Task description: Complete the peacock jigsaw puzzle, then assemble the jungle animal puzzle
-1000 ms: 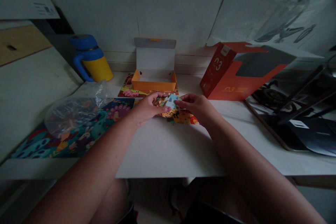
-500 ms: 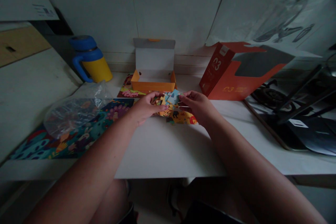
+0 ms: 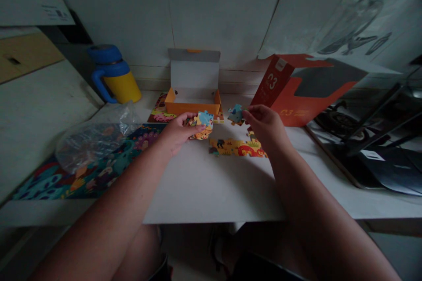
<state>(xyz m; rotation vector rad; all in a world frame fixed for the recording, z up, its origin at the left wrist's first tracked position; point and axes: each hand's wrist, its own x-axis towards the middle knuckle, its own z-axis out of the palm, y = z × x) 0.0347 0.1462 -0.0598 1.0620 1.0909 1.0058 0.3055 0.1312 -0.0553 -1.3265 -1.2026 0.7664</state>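
My left hand (image 3: 182,131) is closed around a small stack of jigsaw puzzle pieces (image 3: 205,119), the top one light blue. Between the thumb and fingers of my right hand (image 3: 263,118) is a single light-blue puzzle piece (image 3: 236,114), raised above the table. Below it on the white tabletop lies a joined strip of yellow puzzle pieces (image 3: 227,146) with animals, a red lion among them. The strip's right end is partly hidden by my right hand and wrist.
Behind my hands stands an open orange box (image 3: 193,108). A clear plastic bag (image 3: 95,140) rests on a dark animal picture (image 3: 108,175) at left, near a blue-and-yellow jug (image 3: 121,83). An orange-red carton (image 3: 296,109) and a gas stove (image 3: 346,140) are at right.
My right hand has drawn away to the right with one blue puzzle piece, leaving the rest of the stack in my left hand. More of the yellow strip now shows.
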